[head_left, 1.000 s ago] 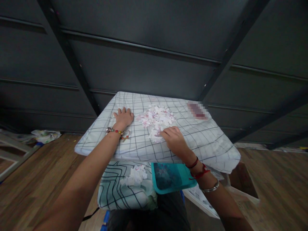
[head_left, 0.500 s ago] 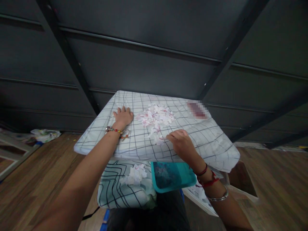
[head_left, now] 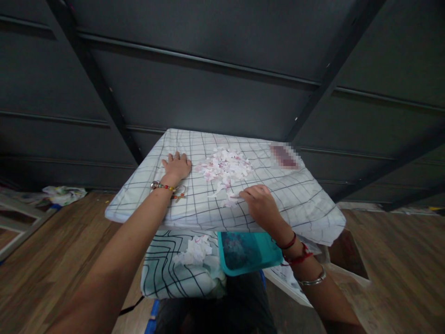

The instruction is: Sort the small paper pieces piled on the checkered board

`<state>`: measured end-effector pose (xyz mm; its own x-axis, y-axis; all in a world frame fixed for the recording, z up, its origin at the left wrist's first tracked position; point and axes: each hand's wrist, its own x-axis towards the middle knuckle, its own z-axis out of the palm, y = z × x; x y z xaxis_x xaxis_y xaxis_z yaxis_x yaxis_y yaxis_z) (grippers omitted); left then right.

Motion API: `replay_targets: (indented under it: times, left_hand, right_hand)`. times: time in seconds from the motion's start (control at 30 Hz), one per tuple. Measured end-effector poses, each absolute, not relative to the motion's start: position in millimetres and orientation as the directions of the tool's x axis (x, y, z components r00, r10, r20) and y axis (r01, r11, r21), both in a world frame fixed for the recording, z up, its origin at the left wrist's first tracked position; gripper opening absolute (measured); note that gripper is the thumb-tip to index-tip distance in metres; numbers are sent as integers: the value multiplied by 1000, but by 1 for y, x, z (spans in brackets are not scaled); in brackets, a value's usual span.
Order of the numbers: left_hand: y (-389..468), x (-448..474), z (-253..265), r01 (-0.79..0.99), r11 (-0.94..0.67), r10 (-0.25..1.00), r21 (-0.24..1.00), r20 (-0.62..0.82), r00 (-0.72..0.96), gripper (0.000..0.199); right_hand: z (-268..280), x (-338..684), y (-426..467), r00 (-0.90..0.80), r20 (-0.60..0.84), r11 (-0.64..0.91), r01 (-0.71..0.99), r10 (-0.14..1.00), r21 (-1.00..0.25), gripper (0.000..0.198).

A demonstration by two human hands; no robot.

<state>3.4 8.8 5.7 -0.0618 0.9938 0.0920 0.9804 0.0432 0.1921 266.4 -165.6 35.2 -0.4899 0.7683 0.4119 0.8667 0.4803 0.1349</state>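
My left hand (head_left: pixel 177 167) lies flat with fingers spread on the checked cloth (head_left: pixel 187 204), left of a heap of torn white paper scraps (head_left: pixel 225 164), some with pinkish marks. My right hand (head_left: pixel 259 199) is at the near right of the heap, its fingers curled together. A thin pale scrap seems pinched at its fingertips, though it is small and partly hidden. Beside those fingertips lie a few loose scraps (head_left: pixel 228 202), trailing from the heap toward the near edge.
Below the table edge, a teal plastic tub (head_left: pixel 271 253) sits by my lap. More paper scraps (head_left: pixel 196 250) rest on a folded patterned cloth (head_left: pixel 174 283) to its left. A blurred dark red object (head_left: pixel 285 156) lies at the far right. A dark panelled wall (head_left: pixel 208 93) stands behind.
My right hand has shifted very slightly among the near scraps, and the loose scraps there are a little rearranged. My left hand stays in place; the view has moved slightly.
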Motion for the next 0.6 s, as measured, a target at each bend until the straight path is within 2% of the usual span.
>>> replay_targets:
  times: [0.2, 0.43, 0.6]
  left_hand:
    - [10, 3, 5, 981, 48, 995, 187, 82, -65, 58]
    - [8, 4, 5, 983, 48, 993, 179, 98, -67, 58]
    - [8, 4, 6, 983, 51, 992, 175, 105, -71, 58]
  right_hand:
    - [32, 278, -162, -416, 471, 415, 903, 778, 112, 28]
    - [36, 270, -168, -439, 341, 437, 895, 831, 87, 29]
    - [39, 267, -167, -333, 355, 322, 942, 873, 90, 26]
